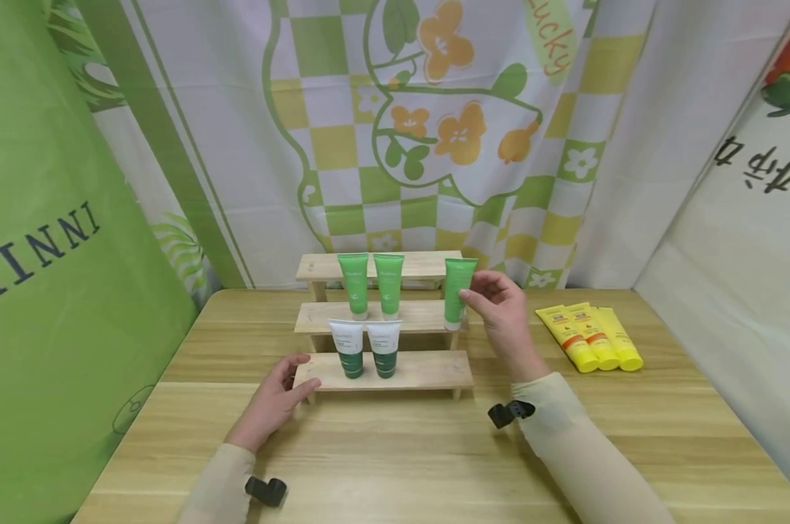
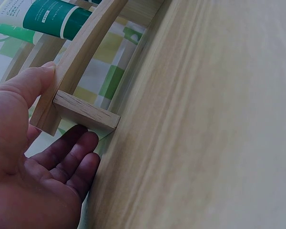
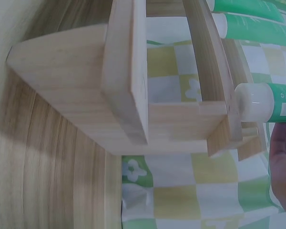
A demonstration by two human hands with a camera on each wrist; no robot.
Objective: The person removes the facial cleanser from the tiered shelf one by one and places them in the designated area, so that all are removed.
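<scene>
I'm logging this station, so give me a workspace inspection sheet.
Surface: wood-grain table.
Job's things: three-tier wooden stand; two green tubes on the middle tier, two white-topped tubes on the bottom; three yellow tubes lying at right.
Clutter: nothing seen.
Hands: left hand holds the stand's lower left end; right hand pinches a third green tube by the middle tier's right end.
Cables: nothing seen.
Surroundings: patterned cloth behind, green cloth at left.

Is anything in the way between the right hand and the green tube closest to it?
No, nothing visible is: the right hand pinches that green tube at the right end of the middle shelf. The other two green tubes are farther left, out of the way.
</scene>
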